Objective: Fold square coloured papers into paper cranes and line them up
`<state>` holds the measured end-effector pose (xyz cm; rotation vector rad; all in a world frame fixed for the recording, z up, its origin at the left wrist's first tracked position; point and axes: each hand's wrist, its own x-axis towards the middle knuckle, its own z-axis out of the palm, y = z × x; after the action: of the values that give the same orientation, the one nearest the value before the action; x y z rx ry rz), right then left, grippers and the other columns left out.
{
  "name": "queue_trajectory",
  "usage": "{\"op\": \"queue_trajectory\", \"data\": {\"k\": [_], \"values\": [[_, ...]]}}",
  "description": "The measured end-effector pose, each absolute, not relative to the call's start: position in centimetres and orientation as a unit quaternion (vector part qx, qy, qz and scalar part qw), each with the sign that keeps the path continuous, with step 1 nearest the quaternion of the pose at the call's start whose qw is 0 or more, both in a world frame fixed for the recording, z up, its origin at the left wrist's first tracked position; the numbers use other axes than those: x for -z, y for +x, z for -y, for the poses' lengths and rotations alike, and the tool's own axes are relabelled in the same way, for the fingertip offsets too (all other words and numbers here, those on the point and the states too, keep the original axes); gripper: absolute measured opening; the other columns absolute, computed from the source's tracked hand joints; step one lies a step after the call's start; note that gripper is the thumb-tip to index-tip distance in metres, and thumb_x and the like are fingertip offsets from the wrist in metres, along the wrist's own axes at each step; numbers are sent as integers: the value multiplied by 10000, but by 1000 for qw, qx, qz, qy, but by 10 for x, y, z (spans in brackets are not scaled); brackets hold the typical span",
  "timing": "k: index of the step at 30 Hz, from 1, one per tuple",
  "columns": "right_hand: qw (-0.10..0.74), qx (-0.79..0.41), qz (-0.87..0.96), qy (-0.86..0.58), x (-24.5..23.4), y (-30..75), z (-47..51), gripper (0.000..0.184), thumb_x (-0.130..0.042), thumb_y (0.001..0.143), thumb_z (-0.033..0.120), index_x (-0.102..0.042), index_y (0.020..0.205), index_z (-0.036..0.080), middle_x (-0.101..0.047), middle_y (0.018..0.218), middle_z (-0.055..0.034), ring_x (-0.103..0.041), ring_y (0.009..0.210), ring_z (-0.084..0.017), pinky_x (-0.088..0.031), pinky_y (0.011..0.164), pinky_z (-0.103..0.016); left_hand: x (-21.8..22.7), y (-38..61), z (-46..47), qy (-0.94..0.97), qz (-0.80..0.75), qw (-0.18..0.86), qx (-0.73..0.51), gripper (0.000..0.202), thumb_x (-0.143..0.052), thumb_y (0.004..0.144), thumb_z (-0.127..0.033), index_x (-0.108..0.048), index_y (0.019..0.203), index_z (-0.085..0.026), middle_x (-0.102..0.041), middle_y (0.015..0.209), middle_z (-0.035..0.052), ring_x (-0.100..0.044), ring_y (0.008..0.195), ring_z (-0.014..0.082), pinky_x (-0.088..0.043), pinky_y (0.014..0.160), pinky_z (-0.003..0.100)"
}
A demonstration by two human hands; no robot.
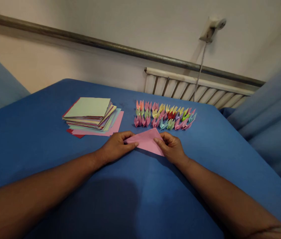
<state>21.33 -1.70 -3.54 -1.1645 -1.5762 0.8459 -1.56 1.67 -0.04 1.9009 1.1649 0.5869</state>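
Note:
A pink sheet of paper (147, 140), folded into a triangle, lies on the blue table cover (135, 196) in front of me. My left hand (117, 146) pinches its left corner, thumb on top and fingers curled at the edge. My right hand (172, 147) grips its right side, fingers pressed onto the paper. Just behind the sheet stand rows of small folded paper figures (164, 115) in pink, yellow, green, red and blue.
A stack of coloured square papers (92, 116), pale green on top, sits at the left rear of the table. Behind the table are a wall, a metal rail (120, 48), a ribbed radiator (197, 88) and a wall socket with a cord (211, 28). Blue fabric hangs at both sides.

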Motion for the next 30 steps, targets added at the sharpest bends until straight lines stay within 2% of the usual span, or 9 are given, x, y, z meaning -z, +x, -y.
{"op": "queue_trajectory", "data": {"k": [7,18,24,28,30], "values": [[471,-297,689,-464,29,214,18,278,-542,876,385,-555,679,189,-436,613,31,-407,576,-103,-344,548,-233,-2,-16,-17,749,-450,416,-252,306,-584,783,-471,-685,813,-184,-656,761,-5,-593,760,176,-464,678,250],[476,-330,670,-465,30,213,18,284,-564,861,396,-552,670,186,-432,597,36,-384,552,-99,-329,521,-236,0,-15,-15,741,-440,437,-259,330,-630,759,-464,-693,922,-185,-700,876,23,-624,818,195,-499,731,282],[470,-325,678,-463,30,213,19,279,-559,867,390,-551,675,188,-429,593,38,-386,549,-99,-328,516,-238,-1,-15,-15,748,-436,424,-265,306,-614,770,-447,-691,901,-182,-701,878,31,-626,844,205,-496,777,309],[462,-321,681,-469,34,214,16,268,-551,874,382,-563,689,189,-459,595,34,-419,542,-102,-354,511,-236,-1,-14,-16,756,-453,397,-257,299,-595,770,-430,-690,896,-177,-703,866,23,-629,832,201,-489,760,295],[459,-272,693,-485,33,215,15,220,-540,882,371,-605,774,191,-535,652,11,-488,582,-122,-412,551,-249,0,-14,-17,762,-468,369,-254,295,-585,766,-423,-687,897,-180,-706,866,16,-630,843,206,-483,768,294]]}}
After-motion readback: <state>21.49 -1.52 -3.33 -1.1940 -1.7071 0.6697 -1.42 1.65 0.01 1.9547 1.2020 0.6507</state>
